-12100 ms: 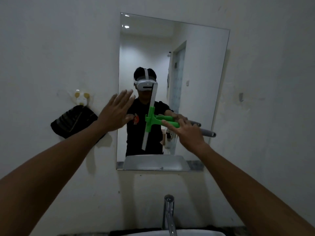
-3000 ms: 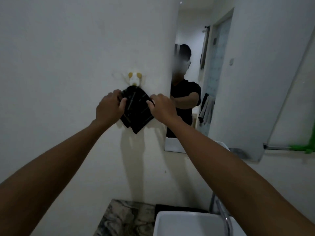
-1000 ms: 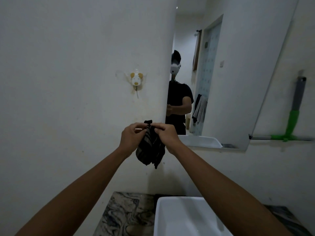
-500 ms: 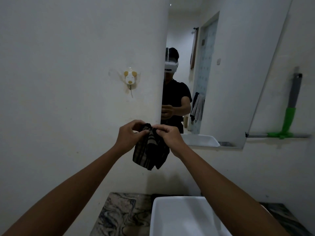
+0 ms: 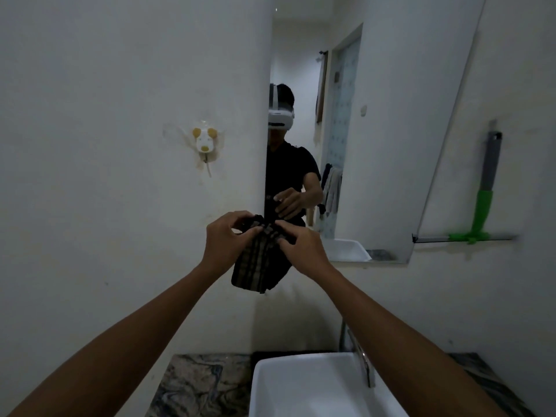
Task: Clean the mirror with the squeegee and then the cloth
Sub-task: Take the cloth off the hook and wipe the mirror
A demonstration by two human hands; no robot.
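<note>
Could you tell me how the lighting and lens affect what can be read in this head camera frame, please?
Head view: dim, flat light, so the dark cloth held by the left hand and right hand shows only faint stripes; wide-angle distortion tilts the mirror edge; the squeegee is soft near the frame's right; no strong glare on the glass; soft shadow under the cloth on the wall.

cloth (image 5: 258, 260): dark striped woven fabric | mirror (image 5: 376, 130): glossy glass | sink (image 5: 301, 386): smooth white | counter (image 5: 198, 383): marbled stone
</note>
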